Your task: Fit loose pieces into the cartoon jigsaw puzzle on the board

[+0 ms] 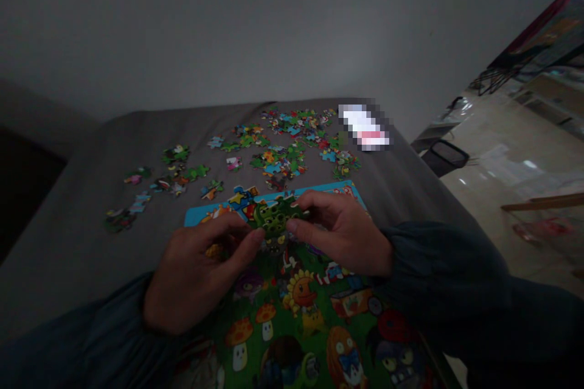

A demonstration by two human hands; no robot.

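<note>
Grey cloth (77,237) w/ loose pieces (280,161) scattered across it, beyond the puzzle board (205,214). Left hand (196,273) & right hand (340,234) pinch one green piece (276,216) from either side, fingertips (258,235) pressed on its edges, fingers curled. Piece sits just over board's top part, not flat on it.

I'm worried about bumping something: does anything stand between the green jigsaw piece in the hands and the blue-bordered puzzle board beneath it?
Nothing visible does. The green jigsaw piece, held between the left hand and right hand, sits directly over the blue-bordered cartoon puzzle board, with only the fingers around its edges.
</note>
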